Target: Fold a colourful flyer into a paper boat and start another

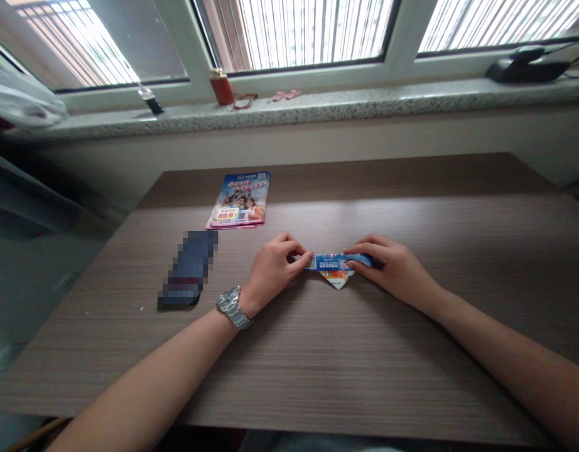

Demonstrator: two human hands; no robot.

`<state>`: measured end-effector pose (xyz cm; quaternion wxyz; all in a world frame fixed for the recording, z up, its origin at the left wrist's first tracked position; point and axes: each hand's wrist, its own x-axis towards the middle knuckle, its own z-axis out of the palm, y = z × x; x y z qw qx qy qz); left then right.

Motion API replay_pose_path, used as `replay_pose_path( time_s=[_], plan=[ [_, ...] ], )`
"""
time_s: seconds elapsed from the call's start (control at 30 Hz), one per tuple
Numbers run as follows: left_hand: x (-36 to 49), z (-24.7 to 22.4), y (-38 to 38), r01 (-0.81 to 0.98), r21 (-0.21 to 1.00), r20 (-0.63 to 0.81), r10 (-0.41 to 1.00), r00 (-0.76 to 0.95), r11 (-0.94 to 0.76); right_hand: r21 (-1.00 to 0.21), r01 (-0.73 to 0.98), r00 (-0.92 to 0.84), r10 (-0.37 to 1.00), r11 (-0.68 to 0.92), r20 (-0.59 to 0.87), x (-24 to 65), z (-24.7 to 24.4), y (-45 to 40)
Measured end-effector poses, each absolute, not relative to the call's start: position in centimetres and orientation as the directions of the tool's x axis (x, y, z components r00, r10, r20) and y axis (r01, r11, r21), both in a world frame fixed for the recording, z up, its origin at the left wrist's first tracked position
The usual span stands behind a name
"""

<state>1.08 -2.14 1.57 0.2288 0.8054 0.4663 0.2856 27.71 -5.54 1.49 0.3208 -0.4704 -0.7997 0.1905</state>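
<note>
A folded paper [335, 262] lies low over the table in front of me, with a blue printed band across its top and a pointed white and orange corner below. My left hand [281, 269] pinches the band's left end between thumb and fingers; a metal watch [235, 307] is on that wrist. At the right end, my right hand [388, 267] grips the band, thumb in front and fingers behind. The underside of the paper is hidden.
A stack of printed leaflets [242, 199] lies at the back left of the brown table [318, 364]. Left of my left hand is a dark, pixelated flat object [188, 270]. The windowsill [346, 108] behind bears a red item [221, 88] and a black device [527, 66].
</note>
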Motion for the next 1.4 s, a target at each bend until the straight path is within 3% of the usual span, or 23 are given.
replay_pose_path(
  time_s=[0.13,0.23,0.4,0.6,0.97,1.4],
  plan=[
    [1.2,1.4,-2.2,0.666,0.502,0.315,0.834,0.452,-0.551,-0.552,0.648,-0.385,0.851,0.525,0.357,27.9,0.5,-5.1],
    [1.2,1.5,-2.3,0.605,0.401,0.367,0.725,0.582,-0.688,-0.527,0.655,-0.402,0.840,0.541,0.364,28.0,0.0,-4.8],
    [1.5,2.1,-3.2,0.429,0.298,0.256,0.504,0.825,-0.853,-0.495,0.668,-0.415,0.830,0.556,0.373,28.1,-0.4,-4.7],
    [1.5,2.4,-3.7,0.341,0.245,0.178,0.388,0.904,-0.907,-0.453,0.675,-0.441,0.811,0.582,0.384,28.5,-0.7,-4.4],
    [1.8,2.6,-3.9,0.356,0.205,0.172,0.392,0.904,-0.912,-0.420,0.665,-0.479,0.784,0.617,0.395,28.5,-0.8,-4.6],
    [1.8,2.2,-3.8,0.334,0.203,0.206,0.374,0.904,-0.920,-0.486,0.632,-0.465,0.797,0.603,0.385,28.4,-0.6,-4.5]
  ],
)
